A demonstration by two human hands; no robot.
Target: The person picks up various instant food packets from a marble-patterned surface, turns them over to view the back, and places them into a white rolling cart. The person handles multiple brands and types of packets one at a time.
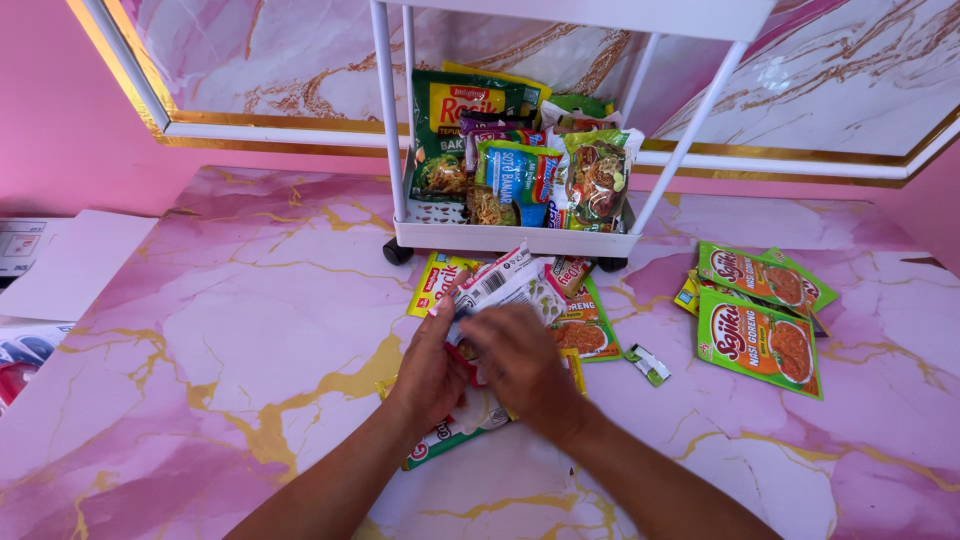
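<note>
My left hand (432, 368) and my right hand (520, 357) meet over a heap of small food packets (580, 325) on the pink marbled floor. Both grip a white packet (503, 287) with dark print, held tilted just above the heap. My right hand covers its lower part. Under my wrists lies another packet (450, 432) with a green edge. A yellow packet (432, 282) lies flat just left of the white one.
A white wheeled rack (515, 238) stands right behind the heap, its bottom shelf full of upright packets (520, 180). Green seasoning packets (758, 340) lie to the right, a small sachet (650, 364) between. White paper (75, 262) lies at far left.
</note>
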